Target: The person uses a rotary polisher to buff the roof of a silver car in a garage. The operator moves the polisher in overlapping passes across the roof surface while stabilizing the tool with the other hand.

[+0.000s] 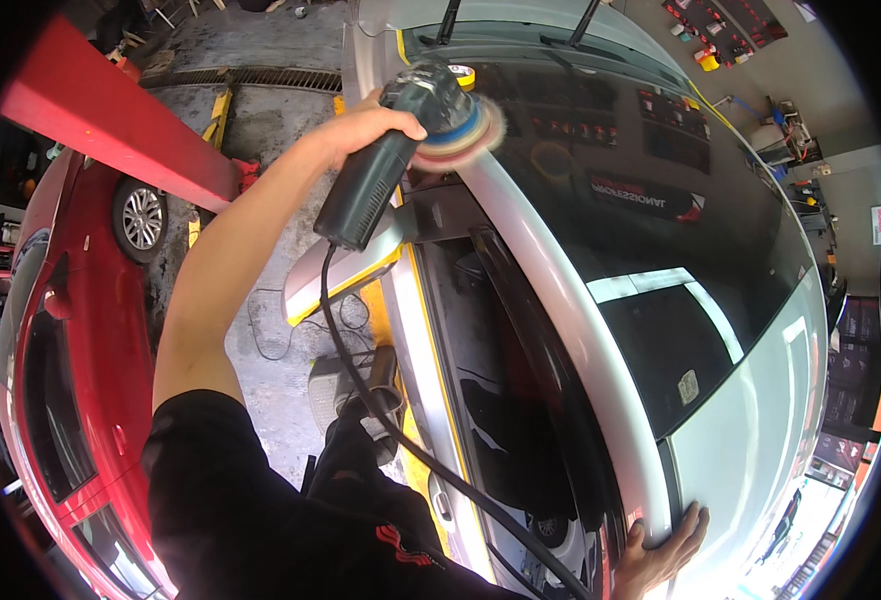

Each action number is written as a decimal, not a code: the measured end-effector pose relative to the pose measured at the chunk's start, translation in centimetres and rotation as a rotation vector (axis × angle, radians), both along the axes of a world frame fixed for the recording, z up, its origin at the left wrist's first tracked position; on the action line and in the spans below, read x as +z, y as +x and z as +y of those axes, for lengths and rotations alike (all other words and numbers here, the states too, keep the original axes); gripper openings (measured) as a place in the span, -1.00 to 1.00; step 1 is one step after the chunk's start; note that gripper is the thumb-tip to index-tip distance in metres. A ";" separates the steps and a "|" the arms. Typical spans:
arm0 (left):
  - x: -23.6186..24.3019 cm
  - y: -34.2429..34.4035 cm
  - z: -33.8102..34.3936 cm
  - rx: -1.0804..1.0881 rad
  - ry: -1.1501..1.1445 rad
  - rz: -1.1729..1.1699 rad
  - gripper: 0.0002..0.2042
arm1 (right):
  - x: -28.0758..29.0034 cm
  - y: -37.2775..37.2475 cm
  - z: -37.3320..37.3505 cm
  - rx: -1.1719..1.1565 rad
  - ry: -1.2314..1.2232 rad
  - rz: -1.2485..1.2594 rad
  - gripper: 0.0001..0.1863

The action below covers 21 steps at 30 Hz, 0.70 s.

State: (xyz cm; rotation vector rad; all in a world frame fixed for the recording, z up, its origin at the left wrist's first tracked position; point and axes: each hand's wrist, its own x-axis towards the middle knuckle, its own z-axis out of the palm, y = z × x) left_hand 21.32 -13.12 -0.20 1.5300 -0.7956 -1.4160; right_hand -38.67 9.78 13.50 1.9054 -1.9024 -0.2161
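My left hand [365,128] is wrapped round the head of a black corded polisher [368,190]. Its round, fluffy-edged pad [475,140] has a blue backing and meets the car near the top of the silver windshield pillar [550,290]; exact contact is hard to tell. The polisher's black cord [360,385] trails down past my body. At the lower right, my right hand [665,552] lies on the edge of the silver roof [750,440], thumb and fingers apart, holding nothing. Between the hands is the dark windshield [600,130], full of reflections.
Yellow masking tape lines the side mirror [345,275] and door edge. A yellow tape roll [463,76] sits beyond the polisher. At left stand a red lift post [120,120] and a red car [90,350]. A grey step stool [335,385] is on the floor below me.
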 end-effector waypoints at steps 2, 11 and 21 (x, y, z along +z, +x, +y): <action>-0.9 0.6 -0.3 0.037 0.030 -0.029 0.02 | -0.9 -1.6 0.7 -0.027 -0.025 -0.020 0.03; -0.3 -1.4 2.6 -0.004 -0.060 -0.004 -0.13 | -1.1 -1.7 0.4 -0.019 -0.039 -0.034 0.05; 0.9 -7.6 9.2 -0.169 -0.135 -0.181 0.21 | -1.2 -1.4 0.4 -0.055 -0.031 -0.032 0.00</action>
